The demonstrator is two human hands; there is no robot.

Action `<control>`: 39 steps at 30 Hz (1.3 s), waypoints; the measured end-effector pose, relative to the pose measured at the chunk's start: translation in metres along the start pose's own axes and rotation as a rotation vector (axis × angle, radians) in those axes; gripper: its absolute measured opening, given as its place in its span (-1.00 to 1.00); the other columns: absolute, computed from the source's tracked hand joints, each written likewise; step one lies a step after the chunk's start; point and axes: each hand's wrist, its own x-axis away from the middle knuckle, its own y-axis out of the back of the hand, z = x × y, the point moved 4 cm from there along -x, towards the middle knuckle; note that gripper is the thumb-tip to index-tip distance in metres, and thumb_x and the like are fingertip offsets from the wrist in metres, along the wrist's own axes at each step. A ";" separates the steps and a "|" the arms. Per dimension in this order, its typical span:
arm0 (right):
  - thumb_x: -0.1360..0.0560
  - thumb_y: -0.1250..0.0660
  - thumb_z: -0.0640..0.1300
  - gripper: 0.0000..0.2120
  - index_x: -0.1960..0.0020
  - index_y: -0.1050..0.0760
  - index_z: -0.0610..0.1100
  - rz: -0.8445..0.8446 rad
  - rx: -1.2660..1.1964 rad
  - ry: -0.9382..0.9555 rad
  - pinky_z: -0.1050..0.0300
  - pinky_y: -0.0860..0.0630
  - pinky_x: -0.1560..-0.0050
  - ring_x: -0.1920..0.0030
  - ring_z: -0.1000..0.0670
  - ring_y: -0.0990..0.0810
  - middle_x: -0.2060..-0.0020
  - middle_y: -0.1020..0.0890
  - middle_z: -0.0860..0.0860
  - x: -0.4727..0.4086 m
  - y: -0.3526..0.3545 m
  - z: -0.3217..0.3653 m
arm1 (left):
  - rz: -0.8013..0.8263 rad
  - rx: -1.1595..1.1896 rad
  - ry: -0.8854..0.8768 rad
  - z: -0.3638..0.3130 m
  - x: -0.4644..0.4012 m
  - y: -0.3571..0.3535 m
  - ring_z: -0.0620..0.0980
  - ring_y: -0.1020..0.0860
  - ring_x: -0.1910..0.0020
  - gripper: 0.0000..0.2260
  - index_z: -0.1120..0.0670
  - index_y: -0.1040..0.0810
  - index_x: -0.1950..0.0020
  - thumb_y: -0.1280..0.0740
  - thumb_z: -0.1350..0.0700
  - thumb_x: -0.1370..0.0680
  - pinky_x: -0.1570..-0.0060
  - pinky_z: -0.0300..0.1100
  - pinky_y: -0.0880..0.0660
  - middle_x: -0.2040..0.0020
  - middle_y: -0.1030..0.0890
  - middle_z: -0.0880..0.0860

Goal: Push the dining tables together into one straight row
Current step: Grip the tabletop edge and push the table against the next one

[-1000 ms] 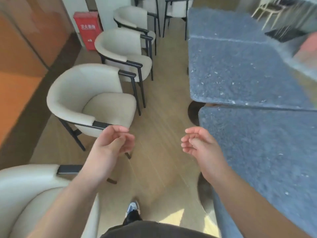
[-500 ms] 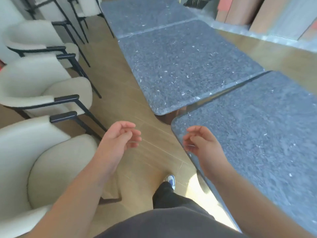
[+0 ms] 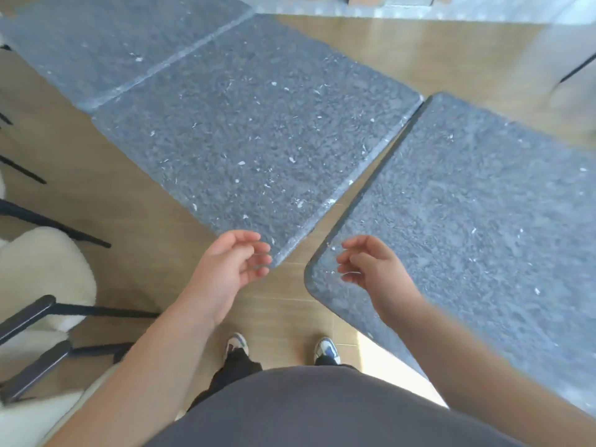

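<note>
Left hand (image 3: 230, 269) and right hand (image 3: 371, 269): fingers loosely curled, empty. Near grey speckled stone table (image 3: 483, 237) sits angled from middle table (image 3: 258, 140). Cream armchairs (image 3: 42, 275) stand left.

Both hands, left (image 3: 230, 269) and right (image 3: 371, 267), hover loosely curled, seemingly empty.

1 head-worn camera looks steeply down and forward, close over both hands, the desks (image 3: 258, 140) and floor (image 3: 135, 227).
</note>
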 end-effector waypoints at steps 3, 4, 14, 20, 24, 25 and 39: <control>-0.55 -0.11 -0.42 -0.72 0.01 -0.52 -0.15 -0.170 -0.077 0.019 0.14 -0.53 0.18 0.27 0.00 -0.60 0.32 -0.64 0.02 0.004 0.001 -0.001 | 0.156 -0.033 0.021 -0.015 -0.031 0.000 0.07 -0.66 0.21 -0.79 0.20 -0.54 -0.09 -0.15 0.39 -0.63 0.09 0.00 -0.59 0.17 -0.68 0.12; -0.55 -0.11 -0.42 -0.73 0.01 -0.52 -0.14 -0.238 -0.114 0.036 0.15 -0.52 0.19 0.28 0.01 -0.59 0.32 -0.64 0.02 0.006 0.001 -0.001 | 0.224 -0.056 0.022 -0.020 -0.039 0.000 0.07 -0.66 0.21 -0.79 0.20 -0.55 -0.09 -0.15 0.38 -0.63 0.08 0.01 -0.59 0.16 -0.68 0.12; -0.57 -0.18 -0.38 -0.82 -0.09 -0.48 -0.21 -0.692 -0.438 -0.111 0.10 -0.51 0.14 0.26 -0.03 -0.57 0.22 -0.59 -0.09 0.051 -0.045 -0.088 | 0.570 -0.275 0.288 0.000 -0.103 0.001 0.10 -0.62 0.16 -0.78 0.18 -0.53 -0.01 -0.11 0.35 -0.65 0.09 0.01 -0.56 0.12 -0.64 0.14; -0.58 -0.14 -0.38 -0.81 -0.11 -0.47 -0.23 -0.736 -0.595 -0.291 0.09 -0.50 0.15 0.26 -0.05 -0.57 0.22 -0.59 -0.11 0.047 -0.039 -0.160 | 0.558 -0.287 0.600 0.098 -0.098 -0.003 0.12 -0.62 0.13 -0.80 0.17 -0.52 0.01 -0.12 0.32 -0.65 0.09 0.04 -0.57 0.13 -0.64 0.14; -0.61 -0.12 -0.32 -0.82 -0.12 -0.46 -0.22 -0.714 -0.707 -0.383 0.07 -0.51 0.10 0.23 -0.07 -0.56 0.18 -0.57 -0.14 0.026 -0.023 -0.202 | 0.486 -0.264 0.751 0.159 -0.109 -0.013 0.13 -0.64 0.08 -0.85 0.18 -0.51 -0.01 -0.15 0.29 -0.65 0.11 0.04 -0.59 0.15 -0.66 0.14; -0.62 -0.13 -0.29 -0.85 -0.12 -0.45 -0.21 -0.684 -0.763 -0.413 0.06 -0.50 0.06 0.19 -0.08 -0.56 0.15 -0.56 -0.14 0.022 -0.020 -0.212 | 0.455 -0.236 0.804 0.172 -0.110 -0.015 0.14 -0.64 0.05 -0.87 0.19 -0.50 -0.02 -0.16 0.27 -0.65 0.08 0.04 -0.59 0.12 -0.66 0.15; -0.59 -0.36 -0.02 -0.55 -0.39 -0.43 -0.21 -0.798 -1.643 -0.264 -0.22 -0.44 -0.36 -0.27 -0.24 -0.57 -0.27 -0.59 -0.21 -0.042 0.035 -0.255 | 0.213 0.181 0.727 0.249 -0.119 -0.095 0.16 -0.58 -0.25 -0.77 0.08 -0.49 -0.20 -0.34 -0.02 -0.63 -0.29 0.12 -0.52 -0.29 -0.60 0.16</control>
